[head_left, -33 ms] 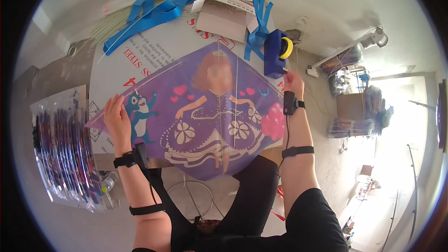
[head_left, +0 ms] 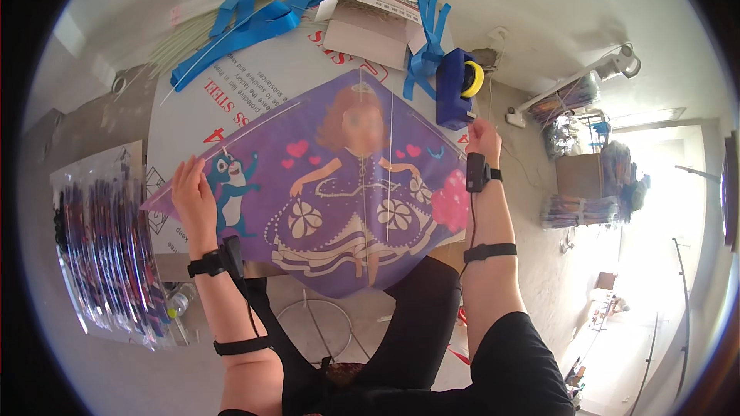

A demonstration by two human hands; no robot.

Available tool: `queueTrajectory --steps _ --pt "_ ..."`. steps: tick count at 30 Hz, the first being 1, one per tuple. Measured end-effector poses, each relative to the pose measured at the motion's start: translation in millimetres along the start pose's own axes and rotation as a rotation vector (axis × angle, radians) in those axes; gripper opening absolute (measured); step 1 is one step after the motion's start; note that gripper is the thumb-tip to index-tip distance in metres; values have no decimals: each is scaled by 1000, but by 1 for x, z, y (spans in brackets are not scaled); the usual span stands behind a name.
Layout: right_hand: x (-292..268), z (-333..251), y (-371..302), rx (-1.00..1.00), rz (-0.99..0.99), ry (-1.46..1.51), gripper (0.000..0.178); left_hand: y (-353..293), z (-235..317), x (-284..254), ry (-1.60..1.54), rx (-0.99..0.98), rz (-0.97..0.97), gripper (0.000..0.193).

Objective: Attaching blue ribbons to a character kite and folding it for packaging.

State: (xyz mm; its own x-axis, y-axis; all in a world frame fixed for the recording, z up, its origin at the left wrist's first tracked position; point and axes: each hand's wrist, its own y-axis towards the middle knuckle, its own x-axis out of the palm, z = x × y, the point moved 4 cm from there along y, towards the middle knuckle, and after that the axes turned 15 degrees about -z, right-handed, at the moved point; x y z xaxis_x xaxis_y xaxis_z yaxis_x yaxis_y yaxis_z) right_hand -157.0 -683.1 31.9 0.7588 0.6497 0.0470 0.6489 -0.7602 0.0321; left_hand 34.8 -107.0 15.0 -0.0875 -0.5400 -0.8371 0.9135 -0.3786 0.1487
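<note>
A purple diamond-shaped kite [head_left: 339, 216], printed with a figure in a wide dress and a blue animal, lies spread over the table's near part and hangs past its front edge. Thin rods run along its upper edges and down its face. My left hand [head_left: 193, 192] rests flat on the kite's left wing, fingers stretched. Beyond the right wing, my right hand [head_left: 484, 140] has its fingertips pinched together at the front end of a blue tape dispenser [head_left: 451, 88] with a yellow core. Whatever lies between those fingertips is too small to make out.
Blue ribbon strips [head_left: 235, 42] lie over pale rods at the back left; more blue strips [head_left: 426, 54] hang beside the dispenser. An open cardboard box [head_left: 368, 31] stands at the back. Packaged bundles [head_left: 108, 246] sit left of the table. A round metal stool frame [head_left: 316, 323] shows below.
My right hand has shifted very slightly toward me, away from the dispenser's front end. The left hand and the kite have stayed in place.
</note>
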Motion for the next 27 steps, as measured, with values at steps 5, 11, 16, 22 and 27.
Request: queueTrajectory --steps 5,11,16,22,27 --pt "5 8 -9 92 59 186 1 -1 -2 4 13 -1 -5 24" --pt "7 11 -19 346 60 -784 16 -6 -13 -5 86 -23 19 26" --pt "7 36 -30 182 -31 -370 18 -1 -6 4 -1 -66 39 30" --pt "212 4 -110 275 -512 -130 13 -12 -7 -1 -49 -126 -7 33" --pt "330 11 -147 357 -718 -148 16 -10 -6 -3 -59 -91 5 34"
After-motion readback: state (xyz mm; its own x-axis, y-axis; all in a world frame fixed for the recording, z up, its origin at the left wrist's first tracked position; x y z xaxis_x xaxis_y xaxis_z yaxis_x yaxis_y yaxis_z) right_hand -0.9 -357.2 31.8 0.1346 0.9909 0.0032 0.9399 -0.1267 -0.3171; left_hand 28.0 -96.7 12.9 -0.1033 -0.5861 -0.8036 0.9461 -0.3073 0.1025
